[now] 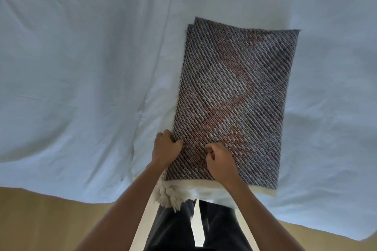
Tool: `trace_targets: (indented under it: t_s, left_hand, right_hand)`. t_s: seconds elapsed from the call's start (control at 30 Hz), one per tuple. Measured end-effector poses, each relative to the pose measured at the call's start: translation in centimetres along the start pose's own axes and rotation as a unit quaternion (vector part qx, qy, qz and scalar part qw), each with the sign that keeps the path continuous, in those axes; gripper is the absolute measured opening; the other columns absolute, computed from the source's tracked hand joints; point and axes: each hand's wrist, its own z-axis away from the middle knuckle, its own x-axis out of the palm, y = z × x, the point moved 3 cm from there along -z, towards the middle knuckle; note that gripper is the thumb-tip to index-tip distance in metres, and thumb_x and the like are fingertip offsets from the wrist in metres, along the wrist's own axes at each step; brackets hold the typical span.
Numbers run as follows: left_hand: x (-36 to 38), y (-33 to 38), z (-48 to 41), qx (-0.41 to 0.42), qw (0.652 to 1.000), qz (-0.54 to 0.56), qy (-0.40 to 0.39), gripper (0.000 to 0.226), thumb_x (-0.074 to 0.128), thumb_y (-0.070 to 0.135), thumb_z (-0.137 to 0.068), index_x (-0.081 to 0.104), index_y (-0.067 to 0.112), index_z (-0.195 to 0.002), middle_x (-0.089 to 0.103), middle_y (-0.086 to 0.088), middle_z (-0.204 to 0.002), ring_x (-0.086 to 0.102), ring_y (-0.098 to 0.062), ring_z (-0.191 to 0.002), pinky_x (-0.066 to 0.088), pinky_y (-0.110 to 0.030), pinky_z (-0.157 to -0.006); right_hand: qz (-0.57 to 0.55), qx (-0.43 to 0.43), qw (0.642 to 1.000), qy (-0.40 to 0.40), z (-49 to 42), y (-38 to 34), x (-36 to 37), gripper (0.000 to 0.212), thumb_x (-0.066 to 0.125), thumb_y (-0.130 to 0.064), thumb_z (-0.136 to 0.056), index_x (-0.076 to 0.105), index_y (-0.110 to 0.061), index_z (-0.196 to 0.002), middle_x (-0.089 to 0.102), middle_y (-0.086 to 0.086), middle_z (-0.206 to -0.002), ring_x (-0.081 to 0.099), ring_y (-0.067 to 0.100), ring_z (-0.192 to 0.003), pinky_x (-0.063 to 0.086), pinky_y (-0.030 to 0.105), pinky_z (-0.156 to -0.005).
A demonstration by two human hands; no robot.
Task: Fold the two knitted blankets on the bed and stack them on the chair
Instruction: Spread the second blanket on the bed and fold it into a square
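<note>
A dark grey knitted blanket [234, 91] with reddish patches lies folded into a long rectangle on the bed. Under its near end shows a cream white knitted blanket [173, 193] with tassels hanging over the bed's edge. My left hand [166, 150] grips the near left edge of the grey blanket, fingers curled around it. Resting on the blanket's near end a little to the right, my right hand [221, 164] is closed and pinches the fabric. No chair is in view.
The bed is covered by a pale blue wrinkled sheet [81, 67] that fills most of the view. Its near edge hangs over a tan floor [40, 220]. My dark trouser legs [173, 230] stand against the bed's edge.
</note>
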Motion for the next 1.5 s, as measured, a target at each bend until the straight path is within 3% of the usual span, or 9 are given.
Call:
trace_targets:
  t_s: [0.4,0.57,0.7,0.9,1.0,1.13,1.27,1.37,1.5]
  left_hand:
    - [-6.8,18.1,-14.3,0.064,0.992,0.084,0.070,0.058,0.050,0.045,-0.087,0.044,0.004,-0.127,0.051,-0.015,-0.124,0.051,-0.031,-0.113,0.044,-0.047,-0.097]
    - [-7.9,22.1,-18.3,0.097,0.982,0.080,0.141,0.042,0.045,0.035,-0.092,0.047,0.002,-0.119,0.053,-0.017,-0.117,0.053,-0.032,-0.108,0.045,-0.048,-0.093]
    - [-8.5,20.7,-18.9,0.035,0.978,0.090,0.185,0.030,0.042,0.024,-0.093,0.048,-0.001,-0.110,0.055,-0.019,-0.112,0.055,-0.035,-0.101,0.047,-0.048,-0.089]
    - [-8.2,24.4,-18.7,0.103,0.959,0.050,0.258,0.036,0.040,0.030,-0.092,0.037,0.007,-0.120,0.049,-0.016,-0.118,0.053,-0.035,-0.102,0.043,-0.046,-0.080]
    - [-8.2,25.7,-19.9,0.136,0.950,0.003,0.279,0.038,0.037,0.030,-0.096,0.035,0.005,-0.123,0.051,-0.018,-0.119,0.054,-0.039,-0.102,0.042,-0.047,-0.079]
    - [-8.5,23.9,-22.1,0.040,0.963,-0.016,0.266,0.028,0.031,0.012,-0.095,0.035,0.002,-0.121,0.052,-0.024,-0.120,0.052,-0.045,-0.107,0.041,-0.052,-0.084]
    - [-8.3,25.5,-21.7,0.167,0.916,-0.189,0.311,0.058,0.046,-0.003,-0.079,0.032,0.005,-0.134,0.038,-0.026,-0.133,0.036,-0.042,-0.122,0.032,-0.054,-0.097]
    - [-7.3,27.3,-21.1,0.350,0.854,-0.313,0.223,0.073,0.058,-0.003,-0.066,0.037,0.008,-0.135,0.044,-0.021,-0.133,0.035,-0.037,-0.126,0.020,-0.050,-0.108]
    - [-6.7,27.7,-21.5,0.327,0.866,-0.365,0.098,0.073,0.063,0.014,-0.069,0.035,0.012,-0.136,0.040,-0.015,-0.133,0.031,-0.034,-0.128,0.011,-0.045,-0.115]
  right_hand:
    - [0.261,-0.039,0.948,0.180,-16.4,-0.2,-15.1,0.037,0.045,-0.021,-0.094,0.049,-0.011,-0.129,0.037,0.015,-0.141,0.029,0.032,-0.132,0.026,0.050,-0.108]
    - [0.268,-0.037,0.941,0.204,-20.8,0.5,-18.6,0.042,0.045,-0.026,-0.094,0.044,-0.013,-0.134,0.034,0.014,-0.144,0.027,0.032,-0.134,0.023,0.054,-0.108]
    - [0.255,-0.080,0.952,0.146,-21.1,1.2,-19.2,0.040,0.045,-0.025,-0.094,0.046,-0.016,-0.134,0.038,0.009,-0.143,0.029,0.026,-0.133,0.022,0.046,-0.110]
    - [0.234,-0.105,0.911,0.323,-21.7,2.1,-23.3,0.035,0.053,-0.017,-0.090,0.056,-0.004,-0.122,0.050,0.019,-0.129,0.043,0.035,-0.124,0.034,0.049,-0.104]
    - [0.244,-0.100,0.914,0.309,-23.1,3.5,-23.6,0.042,0.049,-0.024,-0.093,0.049,-0.005,-0.131,0.044,0.020,-0.138,0.037,0.036,-0.131,0.028,0.051,-0.109]
    - [0.293,-0.066,0.934,0.195,-24.8,6.6,-22.0,0.056,0.027,-0.038,-0.100,0.018,-0.010,-0.148,0.015,0.012,-0.156,0.007,0.025,-0.145,0.004,0.040,-0.118]
    - [0.306,-0.067,0.933,0.176,-25.9,7.0,-21.8,0.060,0.022,-0.040,-0.099,0.010,-0.009,-0.149,0.007,0.012,-0.157,0.000,0.024,-0.145,-0.003,0.039,-0.117]
    - [0.319,-0.081,0.930,0.164,-26.1,6.7,-22.6,0.060,0.028,-0.036,-0.098,0.014,-0.006,-0.148,0.011,0.014,-0.156,0.005,0.026,-0.145,0.000,0.042,-0.118]
    - [0.323,-0.081,0.934,0.129,-27.7,4.6,-24.2,0.066,0.048,-0.026,-0.085,0.025,-0.006,-0.144,0.029,0.017,-0.148,0.020,0.031,-0.139,0.003,0.045,-0.116]
